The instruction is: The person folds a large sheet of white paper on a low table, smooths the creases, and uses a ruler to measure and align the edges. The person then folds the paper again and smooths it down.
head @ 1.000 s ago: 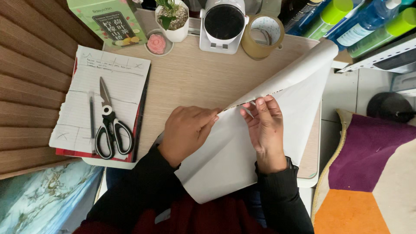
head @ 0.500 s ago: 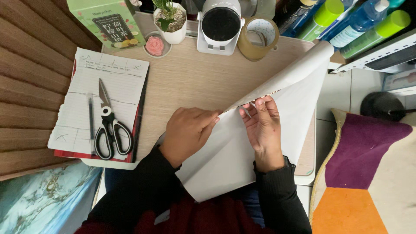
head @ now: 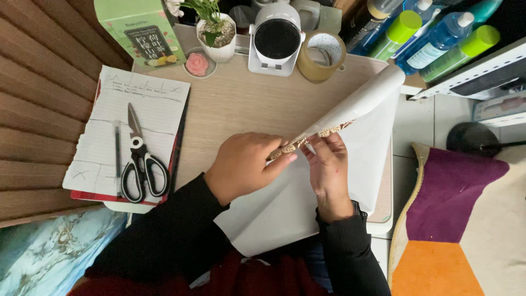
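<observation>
Paper [head: 285,211], a big white sheet, lies on the tabletop [head: 241,104] under both hands, and its far part is folded over toward the person. Left hand [head: 246,164] pinches the fold edge between thumb and fingers, grasping it at the near end. Right hand [head: 327,170] holds the same edge just beside, its fingers under the flap. A patterned side shows at the edge [head: 320,133]. The fold line runs long from the hands up and away to the right. Scissors [head: 139,159] and a pen [head: 117,151] rest on a notebook [head: 159,109], well apart on the left of the left hand.
</observation>
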